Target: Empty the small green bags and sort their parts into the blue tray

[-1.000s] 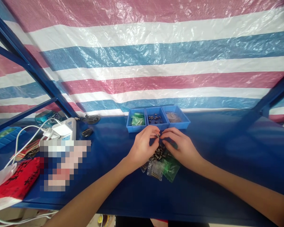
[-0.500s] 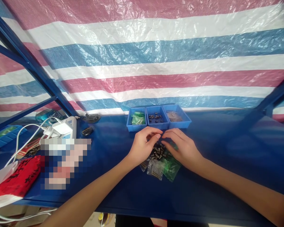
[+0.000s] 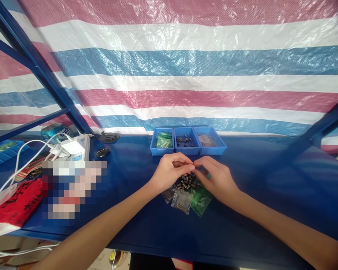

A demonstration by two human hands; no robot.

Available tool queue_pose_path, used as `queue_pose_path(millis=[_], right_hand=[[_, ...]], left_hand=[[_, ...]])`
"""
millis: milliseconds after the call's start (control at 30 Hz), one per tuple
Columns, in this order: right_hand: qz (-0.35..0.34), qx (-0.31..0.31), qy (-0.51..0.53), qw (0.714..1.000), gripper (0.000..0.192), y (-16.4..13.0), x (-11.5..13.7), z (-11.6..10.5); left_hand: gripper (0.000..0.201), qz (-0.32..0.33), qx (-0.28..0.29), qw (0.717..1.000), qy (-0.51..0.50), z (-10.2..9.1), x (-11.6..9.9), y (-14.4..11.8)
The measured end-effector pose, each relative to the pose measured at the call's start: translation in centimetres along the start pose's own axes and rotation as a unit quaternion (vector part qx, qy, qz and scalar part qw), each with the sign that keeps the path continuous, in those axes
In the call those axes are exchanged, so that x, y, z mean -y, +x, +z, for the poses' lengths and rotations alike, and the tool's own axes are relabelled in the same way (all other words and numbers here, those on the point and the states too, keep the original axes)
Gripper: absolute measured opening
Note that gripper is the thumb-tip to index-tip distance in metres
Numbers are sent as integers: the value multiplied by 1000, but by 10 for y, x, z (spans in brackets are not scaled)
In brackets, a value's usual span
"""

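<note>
My left hand [image 3: 171, 171] and my right hand [image 3: 216, 174] meet fingertip to fingertip over a pile of small dark metal screws [image 3: 185, 183]. Both are closed in a pinch, and whatever lies between the fingertips is too small and hidden to make out. Below the pile, toward me, a clear plastic bag [image 3: 181, 200] with brass-coloured pieces lies on the blue table. Beside it is a green bag [image 3: 199, 200] of light-coloured pins, partly under my right hand. Another small clear bag [image 3: 169, 194] shows at the left of the pile.
Three blue bins stand in a row behind my hands: one with green bags [image 3: 152, 150], one with loose screws [image 3: 196, 150], one with clear bags [image 3: 221, 149]. At the left are a white power strip [image 3: 86, 148] with cords, a black mouse-like object [image 3: 102, 152] and a red bag [image 3: 19, 200].
My fingertips have come together, my right hand's fingers closing against the left ones. The whole view has shifted slightly.
</note>
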State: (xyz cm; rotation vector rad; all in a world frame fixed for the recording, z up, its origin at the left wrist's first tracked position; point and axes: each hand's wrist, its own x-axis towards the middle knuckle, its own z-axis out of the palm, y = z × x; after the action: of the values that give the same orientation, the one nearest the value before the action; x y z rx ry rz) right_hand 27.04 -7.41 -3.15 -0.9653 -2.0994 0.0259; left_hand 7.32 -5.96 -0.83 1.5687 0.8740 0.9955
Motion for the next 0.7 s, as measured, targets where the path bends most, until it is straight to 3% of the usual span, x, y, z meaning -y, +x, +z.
queue_pose_path(millis=[367, 700], right_hand=[[-5, 3, 14, 1000, 12, 4, 0, -3], [24, 0, 31, 999, 9, 7, -1, -4]], left_hand=[[18, 20, -25, 996, 89, 2, 0, -3], [20, -76, 4, 997, 16, -1, 5, 0]])
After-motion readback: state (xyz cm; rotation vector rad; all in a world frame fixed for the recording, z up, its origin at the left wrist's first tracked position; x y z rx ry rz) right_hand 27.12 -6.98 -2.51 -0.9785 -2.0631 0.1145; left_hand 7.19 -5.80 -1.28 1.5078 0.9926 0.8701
